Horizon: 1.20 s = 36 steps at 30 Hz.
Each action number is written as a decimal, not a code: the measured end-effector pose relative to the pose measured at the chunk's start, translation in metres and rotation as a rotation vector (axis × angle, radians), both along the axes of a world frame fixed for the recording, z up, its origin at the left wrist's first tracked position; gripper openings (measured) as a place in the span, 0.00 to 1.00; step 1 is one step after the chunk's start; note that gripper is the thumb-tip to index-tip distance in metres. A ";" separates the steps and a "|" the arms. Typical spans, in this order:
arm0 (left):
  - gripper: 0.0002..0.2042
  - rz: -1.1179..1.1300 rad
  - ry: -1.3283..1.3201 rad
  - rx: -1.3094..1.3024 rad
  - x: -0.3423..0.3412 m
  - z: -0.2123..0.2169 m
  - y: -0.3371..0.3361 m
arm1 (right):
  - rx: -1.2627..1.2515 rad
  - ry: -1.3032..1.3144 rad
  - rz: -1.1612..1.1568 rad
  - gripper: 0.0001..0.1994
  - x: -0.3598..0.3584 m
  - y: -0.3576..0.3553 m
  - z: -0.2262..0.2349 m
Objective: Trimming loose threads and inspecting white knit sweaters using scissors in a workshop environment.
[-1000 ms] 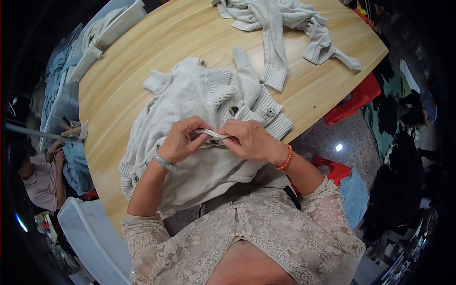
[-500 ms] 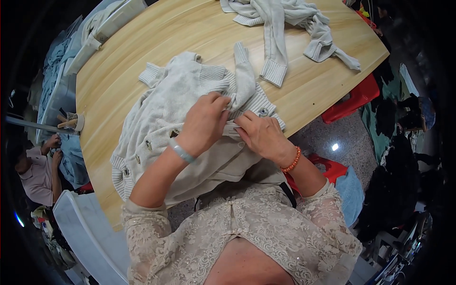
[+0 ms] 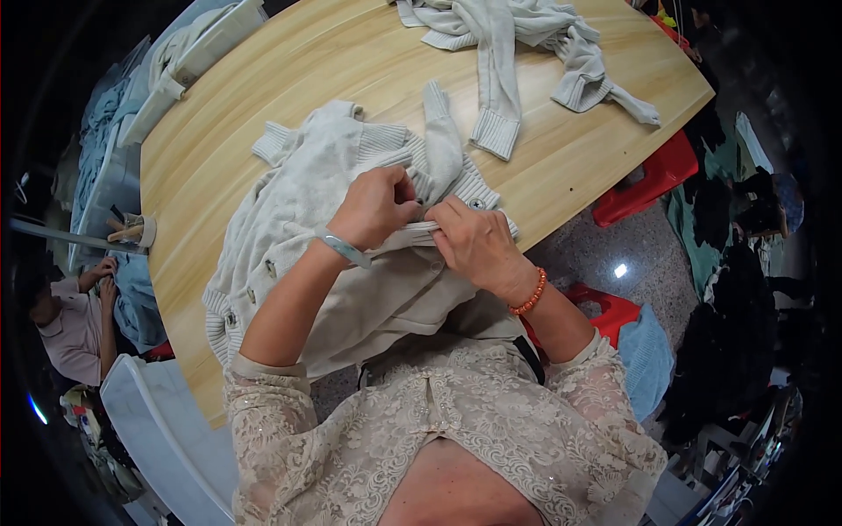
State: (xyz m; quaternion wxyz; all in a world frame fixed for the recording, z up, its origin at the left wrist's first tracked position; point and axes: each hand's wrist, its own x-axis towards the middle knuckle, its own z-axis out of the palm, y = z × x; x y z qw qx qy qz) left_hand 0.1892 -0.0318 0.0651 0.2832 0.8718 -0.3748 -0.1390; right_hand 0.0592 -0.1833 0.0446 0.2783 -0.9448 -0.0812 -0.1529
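A light grey knitted cardigan (image 3: 294, 188) lies bunched over the near edge of the wooden table (image 3: 289, 70), part of it hanging toward my lap. Its ribbed button band runs across under both hands, with a dark button (image 3: 476, 204) showing to the right of them. My left hand (image 3: 375, 209) is closed at the band, thumb and fingers pinched together; the fingertips are partly hidden. Close beside it, my right hand (image 3: 474, 241) grips the folded ribbed edge between thumb and fingers. More buttons show along the cardigan's left part.
Another light grey knit garment (image 3: 498, 70) lies at the table's far side. Small tools stand in a holder (image 3: 147, 231) at the left edge. White bins with clothes line the left, where another person (image 3: 74, 324) handles blue fabric. Red stools (image 3: 645, 184) stand at right.
My left hand has shifted slightly along the band, and my right hand has moved a little left. The ribbed edge between them now appears folded and drawn together.
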 end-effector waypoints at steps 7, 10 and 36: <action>0.06 0.199 0.869 -0.460 -0.001 -0.011 0.017 | 0.062 -0.029 0.038 0.12 0.008 0.009 0.010; 0.08 0.197 0.871 -0.520 -0.003 -0.015 0.011 | 0.016 -0.026 0.006 0.13 0.007 0.006 0.013; 0.08 -0.002 0.405 -0.361 -0.022 -0.014 0.035 | 0.406 0.116 0.203 0.16 0.012 -0.012 -0.005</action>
